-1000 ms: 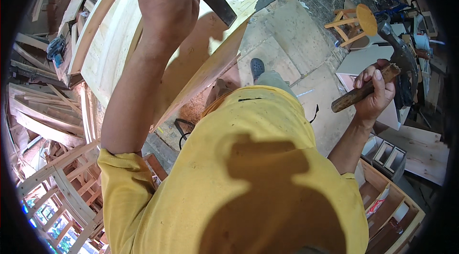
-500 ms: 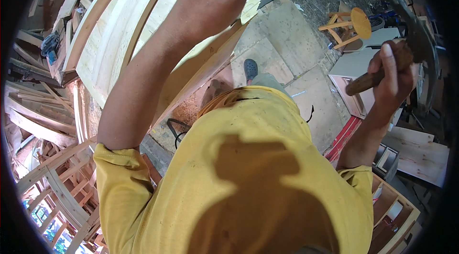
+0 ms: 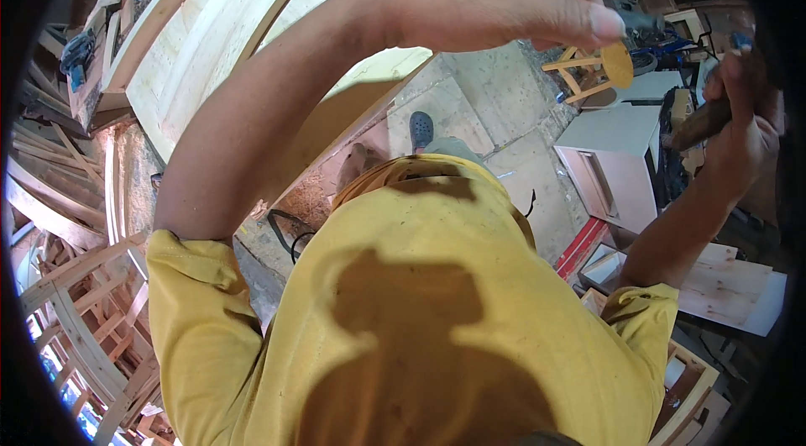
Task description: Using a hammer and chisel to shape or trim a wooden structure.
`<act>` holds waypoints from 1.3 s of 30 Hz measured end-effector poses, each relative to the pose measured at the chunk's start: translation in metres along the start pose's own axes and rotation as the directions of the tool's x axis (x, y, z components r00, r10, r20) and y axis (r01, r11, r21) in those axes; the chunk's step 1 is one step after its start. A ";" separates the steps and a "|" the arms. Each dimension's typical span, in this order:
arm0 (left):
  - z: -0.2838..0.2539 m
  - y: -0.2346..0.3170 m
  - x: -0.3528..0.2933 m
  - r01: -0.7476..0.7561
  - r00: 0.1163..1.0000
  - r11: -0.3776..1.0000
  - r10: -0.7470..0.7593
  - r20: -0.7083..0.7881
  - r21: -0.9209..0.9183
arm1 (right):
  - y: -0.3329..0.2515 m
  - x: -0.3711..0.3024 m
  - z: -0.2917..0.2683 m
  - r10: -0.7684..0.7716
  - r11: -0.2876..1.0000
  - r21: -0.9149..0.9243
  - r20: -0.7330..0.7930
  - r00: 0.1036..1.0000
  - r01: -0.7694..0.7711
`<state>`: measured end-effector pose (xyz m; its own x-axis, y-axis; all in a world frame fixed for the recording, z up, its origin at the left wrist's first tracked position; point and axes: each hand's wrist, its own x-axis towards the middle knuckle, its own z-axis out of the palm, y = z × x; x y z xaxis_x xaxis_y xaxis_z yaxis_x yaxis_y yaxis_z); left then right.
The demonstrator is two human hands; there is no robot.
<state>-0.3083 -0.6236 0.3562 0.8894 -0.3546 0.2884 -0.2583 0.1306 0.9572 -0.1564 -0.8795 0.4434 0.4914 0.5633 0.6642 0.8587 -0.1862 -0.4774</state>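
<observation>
At near left I have a slatted wooden frame (image 3: 99, 362), and beyond it curved timber pieces (image 3: 63, 202); farther off on the left lies a blue power tool (image 3: 77, 55). A big pale ribbed panel (image 3: 201, 60) fills the far left, partly blocked by the left forearm. The left hand (image 3: 504, 5) reaches across at the far middle, thumb and fingers closed round a dark tool (image 3: 645, 23) that shows only beyond the thumb tip. Below it I see sawdust (image 3: 315, 194), a grey shoe (image 3: 421, 131) and the worn board floor (image 3: 520, 102). A round-topped wooden stool (image 3: 617, 68) stands far right, half hidden by that hand. Nearer is a pale cabinet (image 3: 609, 186) with a rectangular opening, whose inside I cannot make out. At near right, an open wooden box (image 3: 693, 400) holds something white. At the right edge, the right hand (image 3: 747, 110) is wrapped round a wooden-handled tool (image 3: 703, 123), its other end lost in shadow.
</observation>
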 end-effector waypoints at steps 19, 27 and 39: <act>-0.017 -0.008 -0.008 -0.090 0.996 0.981 0.089 -0.014 -0.170 | -0.013 0.024 -0.037 0.154 0.985 0.084 -0.018 0.988 -0.152; -0.032 -0.012 -0.011 -0.351 0.934 0.934 0.343 -0.102 -0.073 | -0.016 0.006 -0.005 -0.037 0.997 0.072 0.029 0.999 0.034; -0.030 0.005 0.023 -0.316 0.820 0.907 0.113 -0.561 -0.280 | 0.018 -0.029 0.025 0.186 0.933 0.326 -0.077 0.979 -0.152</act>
<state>-0.2780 -0.6038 0.3669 0.9118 0.2435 0.3307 -0.4099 0.4895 0.7697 -0.1592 -0.8792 0.4015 0.6526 0.4549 0.6059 0.6790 0.0036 -0.7341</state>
